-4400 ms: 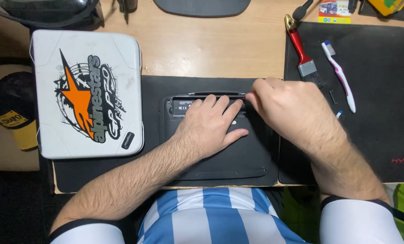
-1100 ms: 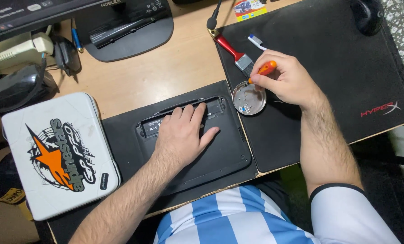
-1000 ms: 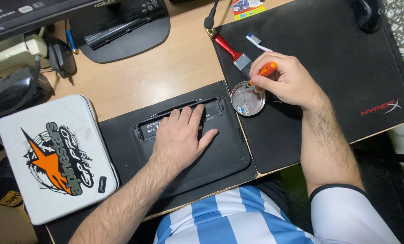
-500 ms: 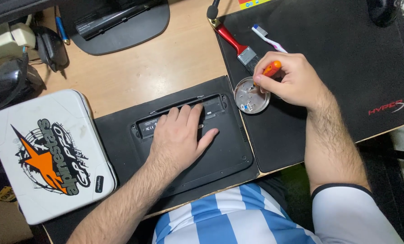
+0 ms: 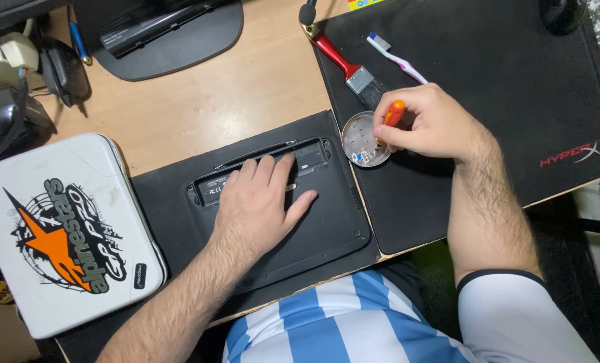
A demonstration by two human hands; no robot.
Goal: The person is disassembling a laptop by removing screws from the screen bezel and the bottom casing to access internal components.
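A black laptop base (image 5: 333,228) lies bottom-up at the desk's near edge. My left hand (image 5: 260,205) rests flat on it, fingers spread over the battery bay. My right hand (image 5: 427,121) grips a small screwdriver with an orange handle (image 5: 395,111), its tip down in a small round clear dish (image 5: 362,138) holding tiny parts. The dish stands on a large black mat (image 5: 501,87) just right of the laptop.
A red-handled brush (image 5: 344,64) and a white toothbrush (image 5: 397,57) lie on the mat behind the dish. A white laptop lid with an orange-and-black star sticker (image 5: 58,235) sits at left. A black stand base (image 5: 165,37), cables and a blue pen are at the back.
Earlier both hands were on the laptop base. My right hand has since moved to the dish with the screwdriver and stays there; the view has shifted slightly.
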